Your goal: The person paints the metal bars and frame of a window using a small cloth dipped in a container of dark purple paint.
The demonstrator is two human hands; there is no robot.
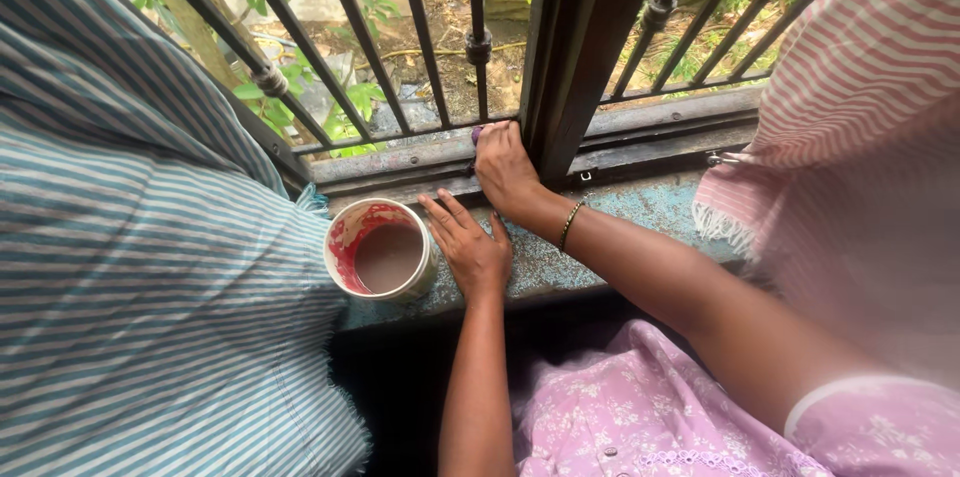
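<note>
My right hand [505, 172] is closed around a small tool with a purple end [477, 134], most of it hidden in the fist. The hand presses at the foot of the dark upright window post [575, 47], where it meets the lower frame rail. A thin bracelet [570, 225] sits on that wrist. My left hand [472, 249] lies flat, fingers spread, on the worn blue sill [640, 207]. It touches the right side of a round white paint tin [380, 249] holding brownish paint with red smears on the inner wall.
Dark iron window bars [420, 27] run across the top, with plants and bare ground outside. A blue-and-white striped cloth [140, 267] fills the left side. A pink-striped cloth with a fringe [850, 137] hangs at the right.
</note>
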